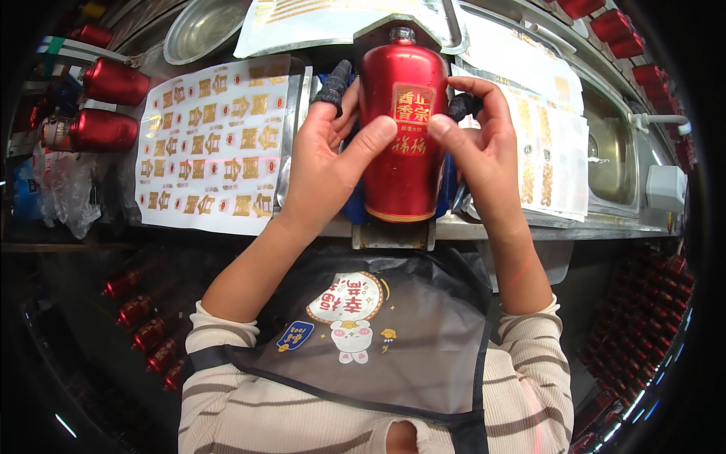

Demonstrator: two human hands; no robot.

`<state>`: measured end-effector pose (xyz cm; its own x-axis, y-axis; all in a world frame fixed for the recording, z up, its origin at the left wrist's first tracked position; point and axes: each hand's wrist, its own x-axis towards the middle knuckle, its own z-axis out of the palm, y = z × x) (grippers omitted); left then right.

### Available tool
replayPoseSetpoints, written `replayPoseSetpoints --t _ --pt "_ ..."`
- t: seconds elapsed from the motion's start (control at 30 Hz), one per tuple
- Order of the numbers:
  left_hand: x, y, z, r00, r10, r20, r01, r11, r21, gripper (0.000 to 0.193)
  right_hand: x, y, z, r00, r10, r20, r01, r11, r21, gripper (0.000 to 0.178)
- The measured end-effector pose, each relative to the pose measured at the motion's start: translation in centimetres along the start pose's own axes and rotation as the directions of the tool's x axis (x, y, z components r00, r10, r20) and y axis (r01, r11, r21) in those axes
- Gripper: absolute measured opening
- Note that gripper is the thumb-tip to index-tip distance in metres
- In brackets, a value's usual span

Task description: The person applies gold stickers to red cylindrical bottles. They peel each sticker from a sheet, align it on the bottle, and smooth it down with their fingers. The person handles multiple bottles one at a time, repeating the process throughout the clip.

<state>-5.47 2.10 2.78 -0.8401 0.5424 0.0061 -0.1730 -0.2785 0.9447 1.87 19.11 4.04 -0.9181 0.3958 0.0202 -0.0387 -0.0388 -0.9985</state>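
A glossy red bottle (401, 178) with gold characters and a gold-edged label on its front lies in front of me, its uncapped neck pointing away. It rests on a holder (378, 236) with blue padding. From the left, my left hand (333, 144) grips the bottle, thumb pressed beside the label. My right hand (480, 136) has its thumb at the label's right edge and its fingers around the other side. Dark finger covers sit on a finger of each hand. What the fingertips behind the bottle do is hidden.
A sheet of gold stickers (212, 144) lies to the left, more sticker sheets (537, 151) to the right. Red bottles (106, 130) lie at far left. A metal bowl (200, 34) stands at the back; a sink (612, 166) is at right. Many red bottles (643, 325) stand below right.
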Motion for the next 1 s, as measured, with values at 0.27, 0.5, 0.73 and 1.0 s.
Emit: replayPoseSetpoints --t 0.27,0.5,0.73,1.0 --pt "-0.27 -0.55 0.11 0.998 0.057 -0.002 -0.057 0.995 0.081 0.06 0.18 -0.17 0.33 1.0 0.021 0.001 -0.02 0.995 -0.101 0.061" --pt "-0.22 -0.72 -0.15 0.998 0.054 0.014 -0.054 0.996 0.068 0.062 0.17 0.43 0.12 1.0 0.003 -0.01 -0.004 0.998 -0.06 0.062" --pt "-0.14 -0.93 -0.12 0.997 0.076 0.008 -0.076 0.996 0.05 0.066 -0.16 -0.18 0.3 1.0 0.027 0.008 -0.026 0.995 -0.099 0.059" --pt "-0.21 -0.86 -0.12 0.999 0.038 0.004 -0.038 0.998 0.049 0.067 -0.17 0.56 0.61 0.999 0.0 -0.038 -0.001 1.0 -0.021 0.058"
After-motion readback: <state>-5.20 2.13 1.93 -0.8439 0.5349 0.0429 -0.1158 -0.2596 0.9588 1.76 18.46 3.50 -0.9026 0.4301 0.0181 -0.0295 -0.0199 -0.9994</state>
